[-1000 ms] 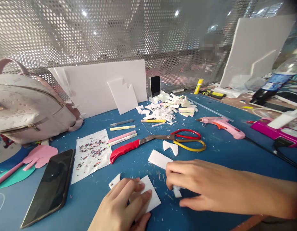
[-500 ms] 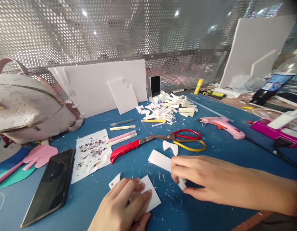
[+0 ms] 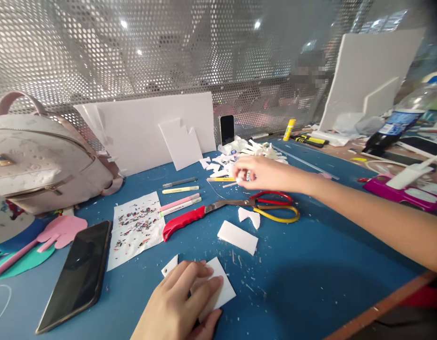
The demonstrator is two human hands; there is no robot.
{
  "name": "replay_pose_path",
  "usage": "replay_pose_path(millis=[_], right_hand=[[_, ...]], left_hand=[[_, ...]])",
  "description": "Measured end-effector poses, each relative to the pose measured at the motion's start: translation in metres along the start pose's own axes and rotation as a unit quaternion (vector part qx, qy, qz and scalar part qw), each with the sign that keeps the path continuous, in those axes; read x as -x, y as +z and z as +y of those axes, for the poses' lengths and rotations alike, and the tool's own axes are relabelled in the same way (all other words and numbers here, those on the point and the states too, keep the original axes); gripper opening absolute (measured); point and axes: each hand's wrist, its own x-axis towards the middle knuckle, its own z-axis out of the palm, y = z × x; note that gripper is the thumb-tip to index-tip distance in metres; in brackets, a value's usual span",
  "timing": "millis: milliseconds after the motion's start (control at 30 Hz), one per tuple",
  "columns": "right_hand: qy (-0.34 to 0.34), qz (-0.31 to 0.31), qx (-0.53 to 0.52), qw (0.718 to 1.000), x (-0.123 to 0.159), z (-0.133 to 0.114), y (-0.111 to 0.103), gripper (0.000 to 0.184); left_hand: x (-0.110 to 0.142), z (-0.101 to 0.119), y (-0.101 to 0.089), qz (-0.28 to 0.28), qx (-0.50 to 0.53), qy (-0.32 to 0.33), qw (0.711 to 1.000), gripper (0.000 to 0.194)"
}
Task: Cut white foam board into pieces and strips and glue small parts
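My left hand (image 3: 181,302) is bent over a square white foam board piece (image 3: 223,284) at the front of the table, fingers pressing its top and the thumb at its near side. A small white piece with a dark dot (image 3: 169,266) lies just beyond those knuckles. Over the pile of white scraps (image 3: 221,163), my right hand (image 3: 255,172) has its fingers closed on a small white foam scrap (image 3: 242,176). Between the hands lie a white foam strip (image 3: 238,237) and a notched scrap (image 3: 250,217).
Scissors (image 3: 275,206) and a red-handled cutter (image 3: 184,222) lie mid-table. Several markers (image 3: 181,189), a speckled sheet (image 3: 135,229) and a phone (image 3: 76,278) are to the left, near a backpack (image 3: 44,156). A glue stick (image 3: 289,130) and bottle (image 3: 398,123) stand right.
My right hand has moved forward from the foam strip to the scrap pile, carrying a small scrap and leaving the strip uncovered. The left hand stays on its piece.
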Motion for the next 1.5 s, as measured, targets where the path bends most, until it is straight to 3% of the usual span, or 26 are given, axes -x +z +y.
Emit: replay_pose_path(millis=[100,167,300,367,433,500,633,800,933,1100,1267,1333,1467,1500], right_hand=[[0.03,0.027,0.029,0.999,-0.027,0.029,0.016,0.023],[0.031,0.045,0.039,0.998,-0.032,0.028,0.026,0.032],[-0.012,0.059,0.018,0.998,-0.012,-0.021,0.03,0.036],[-0.062,0.007,-0.047,0.997,0.008,-0.052,0.031,0.032],[-0.122,-0.062,-0.099,0.986,0.028,-0.077,0.038,0.043],[-0.167,-0.088,-0.097,0.977,0.044,-0.091,0.053,0.056],[-0.178,-0.06,-0.087,0.978,0.053,-0.097,0.076,0.072],[-0.166,-0.132,-0.088,0.973,0.04,-0.092,0.063,0.052],[-0.187,-0.173,-0.083,0.964,0.028,-0.086,0.048,0.05],[-0.245,-0.216,-0.075,0.942,0.002,-0.08,0.038,0.049],[-0.3,-0.222,-0.066,0.925,-0.018,-0.084,0.033,0.052],[-0.281,-0.197,-0.068,0.937,-0.014,-0.088,0.034,0.055],[-0.172,-0.122,-0.115,0.971,0.01,-0.101,0.049,0.046],[-0.158,-0.114,-0.125,0.973,0.017,-0.104,0.054,0.054]], left_hand=[[0.0,0.002,-0.003,-0.016,-0.004,-0.032,0.999,0.054],[0.0,0.002,-0.004,-0.021,-0.005,-0.056,0.998,0.068],[0.0,0.002,-0.005,-0.028,0.02,-0.094,0.995,0.079],[0.0,0.001,-0.004,-0.029,0.043,-0.103,0.993,0.079],[0.0,0.0,-0.001,-0.022,0.061,-0.105,0.992,0.079],[-0.001,-0.001,0.001,-0.015,0.064,-0.103,0.992,0.079],[-0.004,-0.001,-0.005,-0.004,0.0,-0.072,0.997,0.077],[-0.005,-0.008,-0.044,0.014,-0.115,-0.062,0.991,0.081],[0.006,-0.029,-0.066,-0.028,-0.109,-0.098,0.989,0.051],[0.018,-0.054,-0.057,-0.081,-0.021,-0.151,0.985,0.064],[0.015,-0.055,-0.044,-0.076,0.077,-0.152,0.982,0.058],[0.014,-0.051,-0.043,-0.063,0.088,-0.14,0.984,0.06],[0.016,-0.046,-0.042,-0.064,0.074,-0.132,0.986,0.065],[0.016,-0.045,-0.041,-0.063,0.07,-0.132,0.987,0.067]])
